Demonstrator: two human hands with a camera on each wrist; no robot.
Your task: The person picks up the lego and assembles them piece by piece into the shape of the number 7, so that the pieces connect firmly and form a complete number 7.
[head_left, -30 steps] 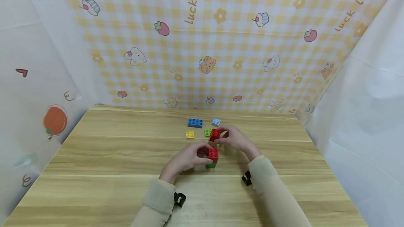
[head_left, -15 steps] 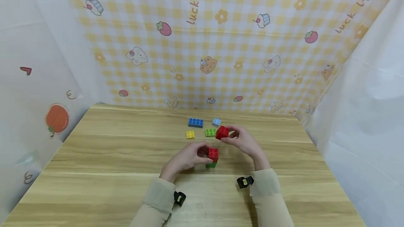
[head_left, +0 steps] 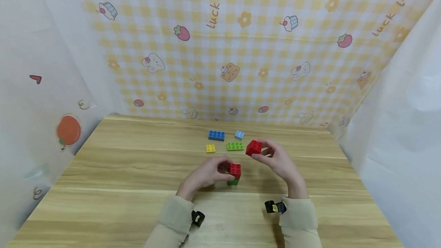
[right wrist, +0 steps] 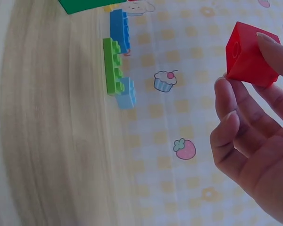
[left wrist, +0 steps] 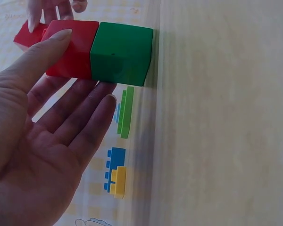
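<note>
A two-block stack stands on the table near its middle, with a red building block [head_left: 235, 170] on top of a green building block [head_left: 233, 182]. My left hand [head_left: 208, 173] holds the stack, its thumb on the red block's near side and its fingers behind. In the left wrist view, the thumb presses the red block [left wrist: 75, 52] and the green block [left wrist: 121, 54] shows bare. My right hand [head_left: 280, 160] pinches another red block [head_left: 253, 147] between thumb and fingers, raised and tilted, apart from the stack. Its hollow underside shows partly in the right wrist view.
Behind the hands lie a long blue brick [head_left: 216, 136], a small light blue brick [head_left: 239, 135], a flat light green brick [head_left: 235, 147] and a small yellow brick [head_left: 210, 148]. A patterned cloth [head_left: 193, 49] rises at the table's back edge.
My right hand has moved to the right with its red block, which is turned to a tilt, so the light green brick is uncovered. My left hand keeps its hold on the stack.
</note>
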